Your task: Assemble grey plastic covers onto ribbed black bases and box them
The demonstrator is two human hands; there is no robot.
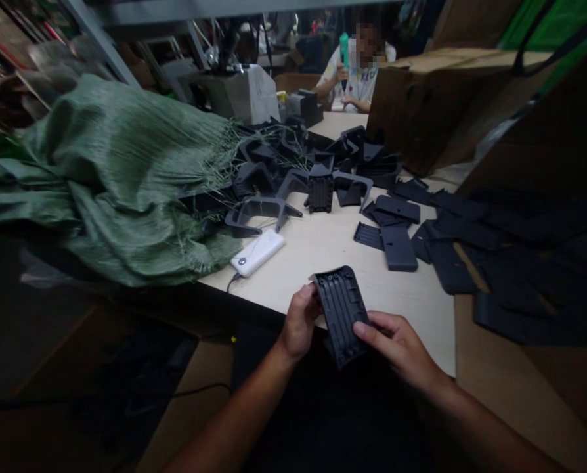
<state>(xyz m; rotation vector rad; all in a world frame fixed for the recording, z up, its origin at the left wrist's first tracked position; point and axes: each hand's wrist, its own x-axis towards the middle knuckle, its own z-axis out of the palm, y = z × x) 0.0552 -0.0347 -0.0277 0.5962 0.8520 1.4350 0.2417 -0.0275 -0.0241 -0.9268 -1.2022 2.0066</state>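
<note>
Both my hands hold one dark grey ribbed plastic panel [341, 309] just over the near edge of the pale table [323, 249]. My left hand [301, 322] grips its left edge, fingers curled round it. From the lower right my right hand [396, 345] clasps the panel, with fingers pressed on its face. The panel's ribbed inner side faces up and is tilted toward me.
A pile of dark plastic brackets [298, 177] and flat panels [402, 230] covers the far and right table. A green woven sack [121, 171] lies left. A white power bank [258, 252] sits near the edge. Cardboard boxes [436, 105] stand right. Another person [357, 72] sits at the far side.
</note>
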